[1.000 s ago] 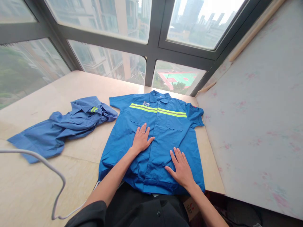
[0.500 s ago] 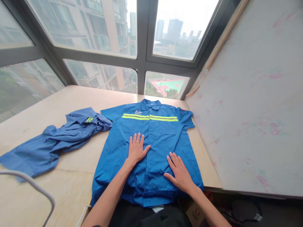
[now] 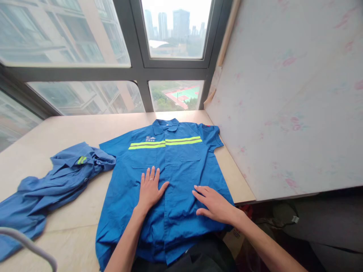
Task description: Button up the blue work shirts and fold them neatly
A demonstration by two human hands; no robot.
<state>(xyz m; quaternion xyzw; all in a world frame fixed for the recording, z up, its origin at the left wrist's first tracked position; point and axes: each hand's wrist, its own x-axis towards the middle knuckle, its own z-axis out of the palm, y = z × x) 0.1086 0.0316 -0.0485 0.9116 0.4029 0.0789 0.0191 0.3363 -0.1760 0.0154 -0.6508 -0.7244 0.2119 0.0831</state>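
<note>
A blue short-sleeved work shirt (image 3: pixel 181 177) lies front up in front of me, collar toward the window, with a yellow-green reflective band across its chest. Its lower hem hangs past the table edge near my lap. My left hand (image 3: pixel 150 189), a ring on one finger, rests flat on the shirt just left of the front placket, below a chest pocket. On the shirt's lower right part is my right hand (image 3: pixel 214 204), fingers stretched out and pointing left. Neither hand grips the cloth.
A second, crumpled blue work garment (image 3: pixel 62 181) lies on the wooden tabletop (image 3: pixel 76 130) at left. A grey curved tube (image 3: pixel 31 247) crosses the lower left corner. Windows stand behind the table, and a flower-patterned panel (image 3: pixel 283 113) borders the right side. Dark clutter sits below it.
The view has turned to the right, so the shirt appears farther left. My right hand has turned so its fingers point more to the left. My left hand stays flat on the shirt.
</note>
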